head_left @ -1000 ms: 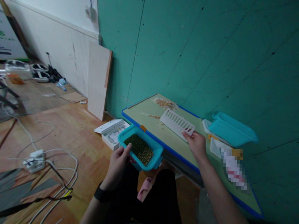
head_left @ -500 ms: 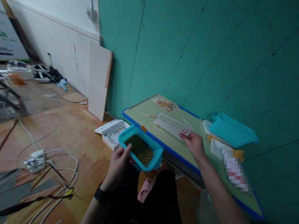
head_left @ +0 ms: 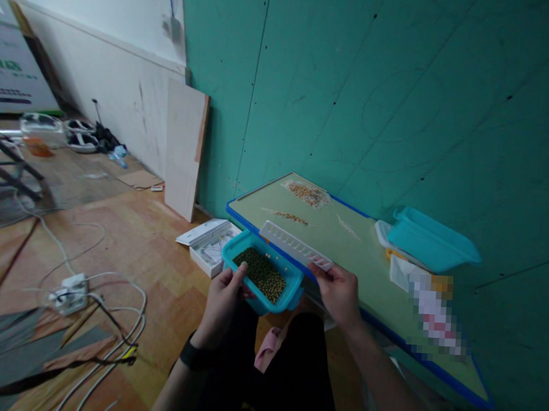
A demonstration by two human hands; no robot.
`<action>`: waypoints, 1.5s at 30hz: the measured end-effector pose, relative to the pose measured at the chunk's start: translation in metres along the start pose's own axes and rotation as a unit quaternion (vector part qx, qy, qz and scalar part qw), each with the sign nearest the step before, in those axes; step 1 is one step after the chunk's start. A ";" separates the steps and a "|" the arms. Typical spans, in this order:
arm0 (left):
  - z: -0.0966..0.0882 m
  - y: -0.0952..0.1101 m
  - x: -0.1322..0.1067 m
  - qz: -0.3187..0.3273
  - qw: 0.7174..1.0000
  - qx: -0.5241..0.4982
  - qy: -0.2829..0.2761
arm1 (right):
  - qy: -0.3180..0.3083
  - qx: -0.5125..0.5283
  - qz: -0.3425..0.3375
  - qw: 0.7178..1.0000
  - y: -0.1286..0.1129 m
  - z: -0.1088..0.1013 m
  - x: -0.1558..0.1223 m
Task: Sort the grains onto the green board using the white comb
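While the left hand (head_left: 224, 292) grips the near rim of a turquoise container (head_left: 294, 294) at the lower centre of the frame, the right hand (head_left: 338, 295), apart from it, clasps the right end of a white slotted strip (head_left: 286, 242). That strip extends along the blue edge of the counter (head_left: 364, 253), beside the container's far rim; whether they touch, I cannot tell. Dark green and paler beans (head_left: 258, 269) fill the container's bottom. Near the frame's centre, a short row of tan beans (head_left: 292, 218) lies below a larger pile (head_left: 308, 194).
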State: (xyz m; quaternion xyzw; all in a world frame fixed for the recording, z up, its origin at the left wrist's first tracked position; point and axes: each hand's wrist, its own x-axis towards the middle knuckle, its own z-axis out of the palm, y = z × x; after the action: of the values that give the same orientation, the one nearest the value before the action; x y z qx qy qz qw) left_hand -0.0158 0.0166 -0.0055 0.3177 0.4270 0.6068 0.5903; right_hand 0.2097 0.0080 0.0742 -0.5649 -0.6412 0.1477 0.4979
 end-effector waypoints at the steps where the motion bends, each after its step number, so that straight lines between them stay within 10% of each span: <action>1: 0.001 0.001 0.000 -0.002 1.000 0.001 0.002 | 0.005 0.005 0.001 1.000 0.000 0.000 0.005; 12: 0.002 0.005 -0.004 -0.019 0.999 -0.014 0.023 | 0.101 0.039 0.104 0.989 0.080 -0.040 0.113; 45: -0.004 -0.003 -0.005 -0.010 1.000 0.014 0.026 | 0.017 0.200 0.244 0.949 0.065 -0.039 0.107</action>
State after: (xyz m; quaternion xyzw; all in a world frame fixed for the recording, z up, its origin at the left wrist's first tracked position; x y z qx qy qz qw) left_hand -0.0176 0.0113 -0.0090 0.3057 0.4539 0.6032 0.5803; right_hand 0.2931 0.1075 0.0934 -0.5955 -0.4323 0.3806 0.5600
